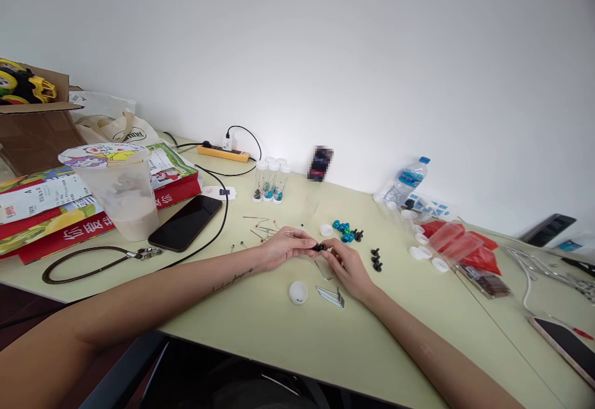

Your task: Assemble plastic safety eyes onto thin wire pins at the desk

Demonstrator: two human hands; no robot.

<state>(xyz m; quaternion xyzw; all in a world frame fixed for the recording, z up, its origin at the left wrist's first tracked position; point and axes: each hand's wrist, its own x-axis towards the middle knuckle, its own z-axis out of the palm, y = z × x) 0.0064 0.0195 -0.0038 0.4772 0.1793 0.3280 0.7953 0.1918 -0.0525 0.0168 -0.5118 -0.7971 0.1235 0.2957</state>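
Note:
My left hand (286, 246) and my right hand (348, 268) meet over the pale green table (260, 316). Both pinch a small black bead (318, 248) between their fingertips. Thin metal pins (260, 230) lie just behind my left hand. A cluster of blue and black beads (346, 231) sits beyond my right hand, and three black beads (376, 260) lie to its right. A white cap (298, 292) and a bundle of metal pins (331, 296) rest in front of my hands.
Clear vials (269, 181) stand at the back near a yellow power strip (223, 153). A black phone (186, 223), plastic cup (121, 189), books and cable lie left. A water bottle (405, 181), white caps and red bags (465, 248) lie right.

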